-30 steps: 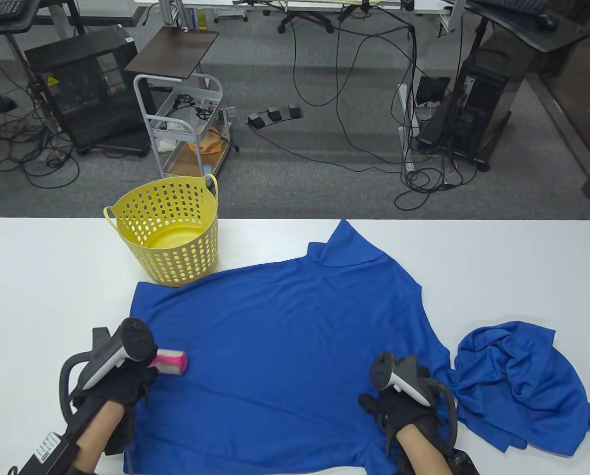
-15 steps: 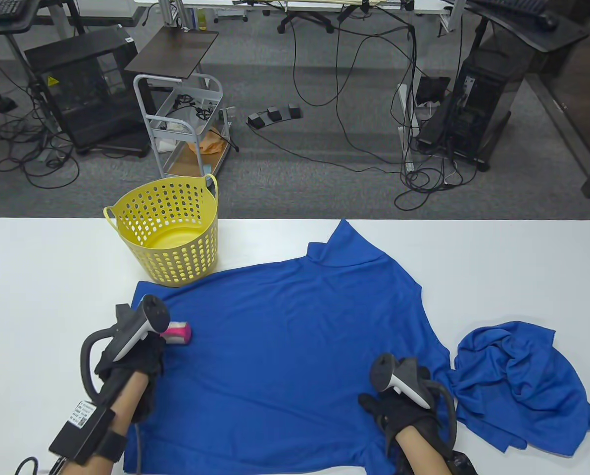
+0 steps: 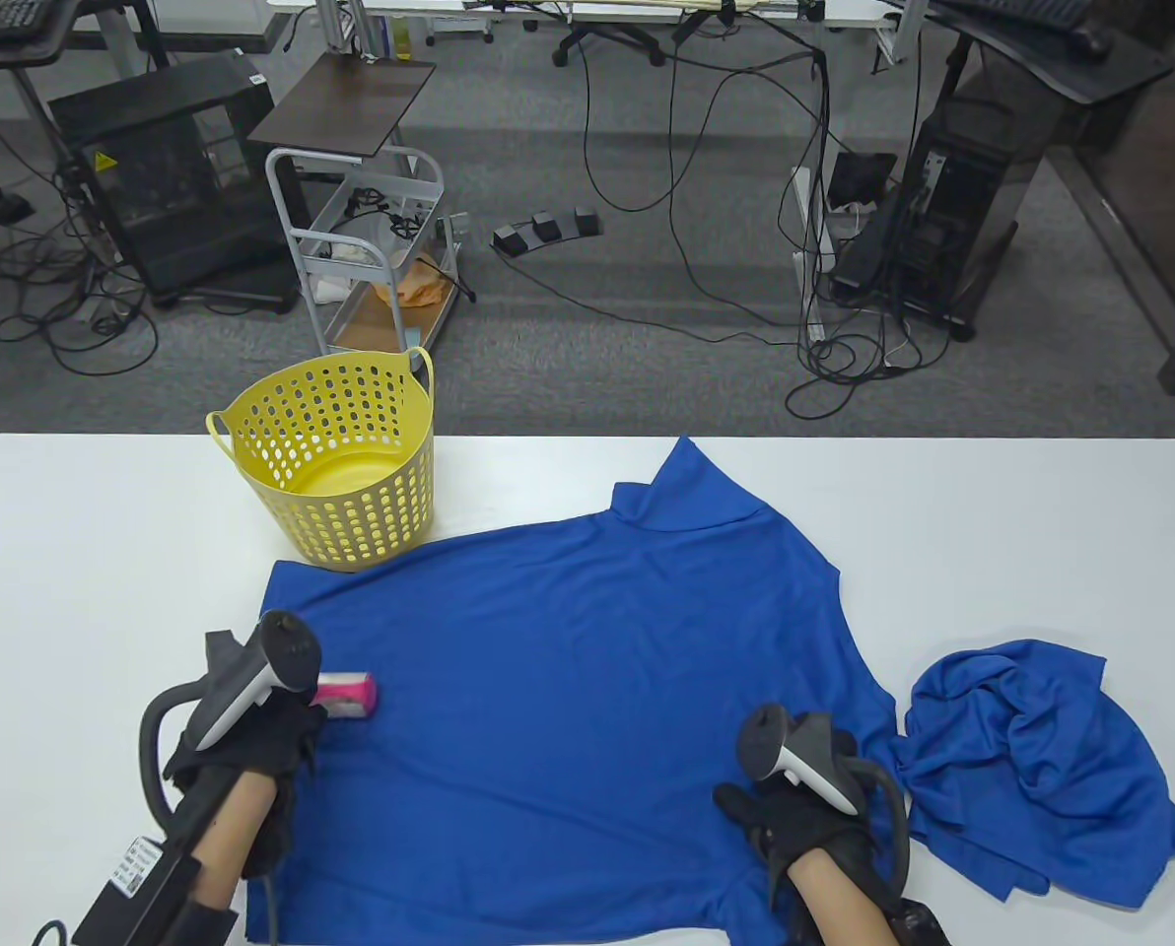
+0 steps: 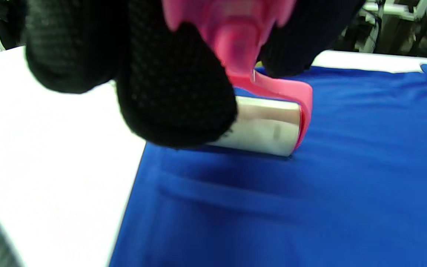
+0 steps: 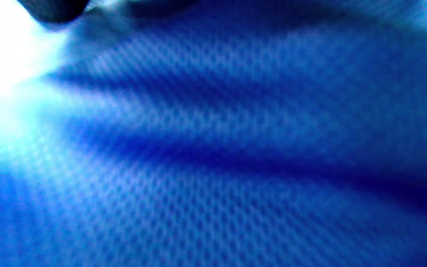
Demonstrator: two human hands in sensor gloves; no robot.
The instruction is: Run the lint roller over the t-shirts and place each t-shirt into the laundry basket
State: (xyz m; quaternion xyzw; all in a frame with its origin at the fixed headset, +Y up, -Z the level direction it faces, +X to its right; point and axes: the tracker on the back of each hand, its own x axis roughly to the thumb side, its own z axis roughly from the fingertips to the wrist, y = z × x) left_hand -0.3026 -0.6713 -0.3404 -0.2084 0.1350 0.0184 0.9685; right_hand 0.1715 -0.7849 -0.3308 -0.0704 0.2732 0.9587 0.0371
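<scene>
The left hand point(image 3: 252, 734) grips the lint roller point(image 3: 347, 692) and has drawn it back toward the person since half a second ago: a rolling stroke continues. The right hand point(image 3: 794, 803) rests flat on the spread t-shirt point(image 3: 568, 709). The laundry basket point(image 3: 336, 458), beyond the left hand, holds nothing yet.

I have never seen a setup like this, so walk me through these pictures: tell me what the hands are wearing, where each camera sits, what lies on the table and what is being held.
These are a person's hands in black sensor gloves, each with a tracker strapped on its back. One camera looks down at the table; one sits on each wrist. The left hand grips a pink lint roller, its roll resting on the flat blue t-shirt near that shirt's left edge. The right hand rests on the same shirt; its wrist camera shows only blurred blue cloth. A second, crumpled blue t-shirt lies to the right, and a yellow laundry basket stands behind, with nothing in it.
</scene>
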